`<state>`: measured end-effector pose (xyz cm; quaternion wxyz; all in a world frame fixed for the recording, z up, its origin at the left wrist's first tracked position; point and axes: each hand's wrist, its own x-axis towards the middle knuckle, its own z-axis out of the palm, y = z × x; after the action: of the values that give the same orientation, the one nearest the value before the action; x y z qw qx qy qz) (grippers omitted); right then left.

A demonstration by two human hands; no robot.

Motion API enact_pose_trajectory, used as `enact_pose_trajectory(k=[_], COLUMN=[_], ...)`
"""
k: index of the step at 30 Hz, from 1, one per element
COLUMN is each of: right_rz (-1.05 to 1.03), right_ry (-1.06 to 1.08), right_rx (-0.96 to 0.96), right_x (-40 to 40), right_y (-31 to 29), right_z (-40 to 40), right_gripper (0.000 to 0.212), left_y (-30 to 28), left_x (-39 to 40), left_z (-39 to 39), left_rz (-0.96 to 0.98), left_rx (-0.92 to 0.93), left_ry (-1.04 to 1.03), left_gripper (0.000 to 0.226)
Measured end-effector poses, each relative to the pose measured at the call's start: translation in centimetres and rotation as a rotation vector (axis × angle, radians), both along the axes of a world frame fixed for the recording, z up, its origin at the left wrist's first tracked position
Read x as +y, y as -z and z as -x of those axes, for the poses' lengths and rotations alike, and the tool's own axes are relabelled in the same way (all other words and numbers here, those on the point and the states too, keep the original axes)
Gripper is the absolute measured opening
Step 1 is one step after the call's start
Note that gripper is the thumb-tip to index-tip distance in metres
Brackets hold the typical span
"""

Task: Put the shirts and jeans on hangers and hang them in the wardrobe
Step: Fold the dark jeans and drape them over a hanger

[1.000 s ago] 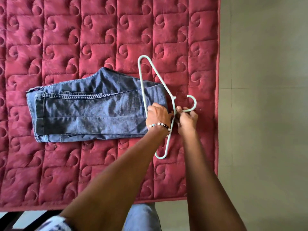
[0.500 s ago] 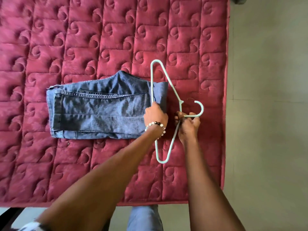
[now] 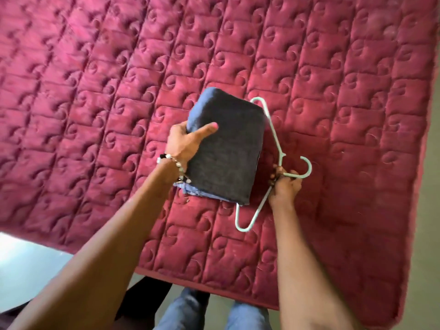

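While the left hand [image 3: 184, 145] grips the folded denim jeans [image 3: 226, 151] by their thick rounded edge, thumb laid across the dark weave, the right hand [image 3: 284, 184] pinches the thin pale-green plastic hanger [image 3: 273, 136] at its hook's neck, above the quilted red mattress [image 3: 119, 91].

Jeans [image 3: 226, 148] folded over hanger [image 3: 273, 139] above the bed [image 3: 95, 91], left hand [image 3: 185, 144] on their left, right hand [image 3: 284, 186] at hanger's neck, right of jeans
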<state>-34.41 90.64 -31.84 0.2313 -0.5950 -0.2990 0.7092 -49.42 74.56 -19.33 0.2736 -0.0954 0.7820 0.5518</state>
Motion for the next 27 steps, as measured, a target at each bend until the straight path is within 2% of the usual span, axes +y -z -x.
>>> enact_pose_trajectory(k=[2, 6, 8, 10, 11, 13, 15, 17, 22, 27], right_rz=[0.008, 0.008, 0.02, 0.038, 0.048, 0.062, 0.069, 0.062, 0.063, -0.02], right_ry=[0.046, 0.064, 0.065, 0.074, 0.082, 0.092, 0.092, 0.094, 0.084, 0.048], right_rx=[0.018, 0.037, 0.006, -0.015, -0.018, -0.018, -0.016, -0.022, -0.036, -0.018], right_x=[-0.7, -0.9, -0.9, -1.0, -1.1, -1.2, -1.2, -1.0, -0.3, -0.9], right_y=[0.8, 2.2, 2.7, 2.9, 3.0, 3.2, 3.4, 3.6, 4.2, 1.9], right_z=[0.1, 0.3, 0.4, 0.4, 0.4, 0.4, 0.6, 0.7, 0.7, 1.2], right_gripper=[0.036, 0.036, 0.035, 0.035, 0.035, 0.035, 0.035, 0.035, 0.037, 0.032], left_y=[2.5, 8.4, 9.5, 9.2, 8.8, 8.0, 8.9, 10.9, 15.3, 15.1], left_x=[-4.0, -8.4, -8.0, -6.7, -5.9, -4.5, -4.0, -4.0, -3.5, -2.9], left_z=[2.0, 3.0, 2.9, 2.4, 1.9, 0.1, -2.0, -3.1, -2.1, -1.4], left_rz=[0.096, 0.552, 0.727, 0.906, 0.915, 0.804, 0.731, 0.757, 0.871, 0.861], left_rx=[0.021, 0.13, 0.185, 0.334, 0.472, 0.767, 0.915, 0.876, 0.709, 0.577], left_ry=[-0.017, 0.172, 0.155, 0.147, 0.21, 0.56, 0.973, 1.186, 1.223, 1.255], left_gripper=[0.028, 0.033, 0.043, 0.058, 0.065, 0.071, 0.071, 0.072, 0.075, 0.075])
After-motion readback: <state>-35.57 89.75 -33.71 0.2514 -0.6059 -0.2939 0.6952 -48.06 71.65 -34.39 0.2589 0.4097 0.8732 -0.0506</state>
